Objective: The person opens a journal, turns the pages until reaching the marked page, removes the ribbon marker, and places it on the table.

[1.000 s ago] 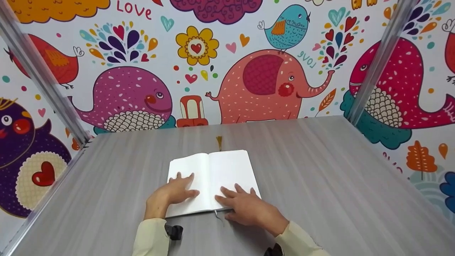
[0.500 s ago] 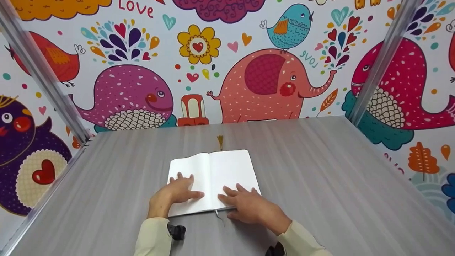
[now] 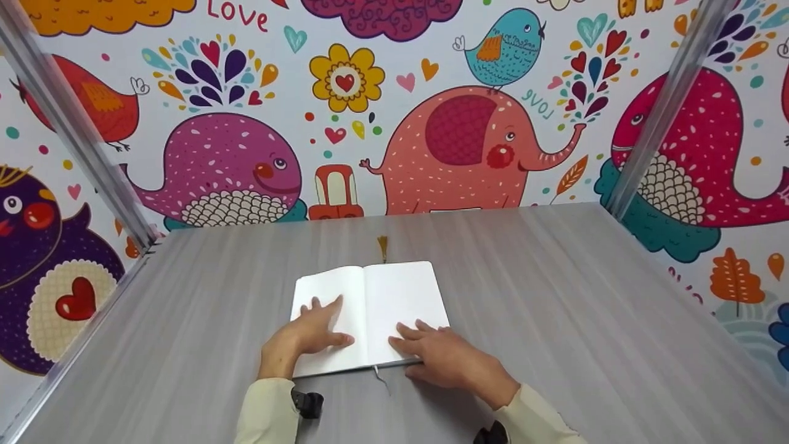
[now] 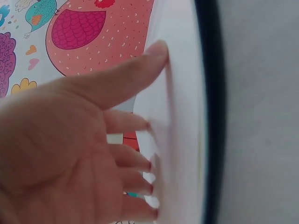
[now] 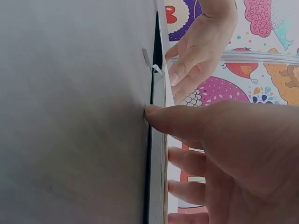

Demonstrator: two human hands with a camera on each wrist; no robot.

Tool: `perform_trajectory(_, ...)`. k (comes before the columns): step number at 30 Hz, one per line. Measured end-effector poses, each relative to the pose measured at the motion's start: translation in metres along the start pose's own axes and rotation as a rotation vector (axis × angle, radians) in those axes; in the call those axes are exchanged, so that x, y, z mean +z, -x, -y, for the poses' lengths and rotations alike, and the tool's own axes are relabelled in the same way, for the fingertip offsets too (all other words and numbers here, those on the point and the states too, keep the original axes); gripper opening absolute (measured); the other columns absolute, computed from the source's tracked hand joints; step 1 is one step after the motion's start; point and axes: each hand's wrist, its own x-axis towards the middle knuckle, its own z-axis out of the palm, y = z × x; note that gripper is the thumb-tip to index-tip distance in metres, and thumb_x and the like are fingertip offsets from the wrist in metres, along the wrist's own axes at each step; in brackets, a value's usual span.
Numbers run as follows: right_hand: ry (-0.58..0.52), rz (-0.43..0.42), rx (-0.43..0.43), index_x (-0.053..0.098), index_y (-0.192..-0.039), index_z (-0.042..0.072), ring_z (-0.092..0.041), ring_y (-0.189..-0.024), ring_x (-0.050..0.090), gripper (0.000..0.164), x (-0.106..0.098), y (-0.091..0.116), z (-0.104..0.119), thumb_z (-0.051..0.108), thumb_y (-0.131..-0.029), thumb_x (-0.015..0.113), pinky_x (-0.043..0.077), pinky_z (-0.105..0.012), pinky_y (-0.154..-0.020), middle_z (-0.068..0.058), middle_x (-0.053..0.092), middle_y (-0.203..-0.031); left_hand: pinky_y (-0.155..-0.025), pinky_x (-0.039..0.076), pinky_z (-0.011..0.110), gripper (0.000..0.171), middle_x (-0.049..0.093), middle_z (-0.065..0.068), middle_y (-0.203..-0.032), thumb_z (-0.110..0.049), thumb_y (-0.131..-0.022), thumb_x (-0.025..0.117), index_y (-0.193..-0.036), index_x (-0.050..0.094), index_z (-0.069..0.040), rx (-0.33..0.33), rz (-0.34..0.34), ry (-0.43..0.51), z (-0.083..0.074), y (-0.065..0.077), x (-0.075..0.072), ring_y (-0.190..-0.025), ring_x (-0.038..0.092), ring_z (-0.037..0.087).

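An open notebook (image 3: 404, 293) with blank white pages lies flat on the table. My left hand (image 3: 310, 333) rests on its left page with fingers spread; in the left wrist view the fingertips meet the paper. On the lower right page lie the spread fingers of my right hand (image 3: 450, 359). The right thumb (image 5: 161, 117) sits at the notebook's front edge, its tip against the tabletop. A thin grey ribbon bookmark (image 3: 381, 379) hangs out of the front edge by the spine. Beyond the far edge a gold tassel (image 3: 383, 248) sticks out.
The grey wood-grain table (image 3: 555, 296) reaches back to a wall (image 3: 259, 80) printed with cartoon animals. Metal posts (image 3: 656, 117) stand at both back corners. Each wrist wears a black camera mount (image 3: 308, 404) over a cream sleeve.
My right hand has slid a little to the right along the page's lower edge. My left hand has shifted slightly, still on the left page. The notebook stays put.
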Motion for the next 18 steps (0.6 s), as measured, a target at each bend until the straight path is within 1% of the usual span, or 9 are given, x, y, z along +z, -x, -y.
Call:
perform_trajectory(3,0.005,0.001,0.014,0.041,-0.138,0.028,-0.034,-0.133,0.035,0.055,0.0013,0.0002,0.0015,0.031,-0.087,0.061,0.034,-0.056,-0.101,-0.001,0.037,-0.146,-0.102,0.010,0.070,0.076,0.001,0.028,-0.150,-0.039,-0.081,0.066,-0.145,0.025,-0.029,-0.001,0.004,0.020,0.0004,0.0009,0.0021,-0.137,-0.001,0.049)
perform_trajectory(5,0.004,0.009,0.027,0.041,-0.138,0.028,-0.034,-0.134,0.035,0.055,0.0014,0.0000,0.0026,0.031,-0.087,0.061,0.034,-0.056,-0.100,-0.001,0.036,-0.147,-0.101,0.010,0.072,0.072,0.001,0.029,-0.150,-0.040,-0.083,0.064,-0.144,0.028,-0.031,0.006,0.009,0.007,-0.0004,0.0013,0.0030,-0.137,-0.002,0.050)
perform_trajectory(8,0.002,0.012,0.045,0.041,-0.138,0.029,-0.034,-0.134,0.035,0.055,0.0018,-0.0005,0.0044,0.031,-0.087,0.061,0.034,-0.057,-0.100,-0.001,0.036,-0.147,-0.100,0.009,0.073,0.067,0.002,0.031,-0.149,-0.044,-0.085,0.059,-0.143,0.030,-0.027,0.012,0.014,-0.020,-0.0025,0.0012,0.0045,-0.135,-0.002,0.052)
perform_trajectory(11,0.009,0.003,0.062,0.041,-0.138,0.029,-0.033,-0.133,0.035,0.056,0.0024,-0.0010,0.0060,0.030,-0.086,0.062,0.035,-0.057,-0.100,0.000,0.037,-0.146,-0.103,0.007,0.070,0.068,0.004,0.031,-0.149,-0.047,-0.086,0.056,-0.144,0.031,-0.020,0.029,0.012,-0.036,-0.0057,-0.0001,0.0049,-0.136,-0.001,0.051)
perform_trajectory(15,0.022,-0.005,0.079,0.042,-0.138,0.029,-0.034,-0.133,0.036,0.055,0.0036,-0.0006,0.0083,0.031,-0.086,0.061,0.036,-0.056,-0.099,0.000,0.037,-0.146,-0.108,0.007,0.064,0.071,0.007,0.026,-0.151,-0.043,-0.087,0.058,-0.143,0.031,-0.010,0.076,0.010,-0.042,-0.0081,-0.0015,0.0056,-0.139,0.003,0.046)
perform_trajectory(17,0.027,-0.006,0.080,0.042,-0.138,0.029,-0.034,-0.133,0.036,0.055,0.0043,0.0000,0.0080,0.031,-0.086,0.061,0.036,-0.057,-0.099,0.000,0.038,-0.146,-0.108,0.009,0.063,0.072,0.009,0.023,-0.152,-0.041,-0.086,0.059,-0.143,0.030,-0.008,0.092,0.010,-0.048,-0.0086,-0.0023,0.0065,-0.140,0.004,0.044)
perform_trajectory(18,0.031,-0.006,0.076,0.042,-0.138,0.029,-0.034,-0.132,0.037,0.055,0.0044,0.0005,0.0076,0.031,-0.086,0.061,0.036,-0.057,-0.098,0.000,0.038,-0.146,-0.107,0.009,0.064,0.072,0.009,0.021,-0.153,-0.041,-0.086,0.059,-0.143,0.030,-0.008,0.095,0.011,-0.051,-0.0087,-0.0025,0.0073,-0.140,0.005,0.043)
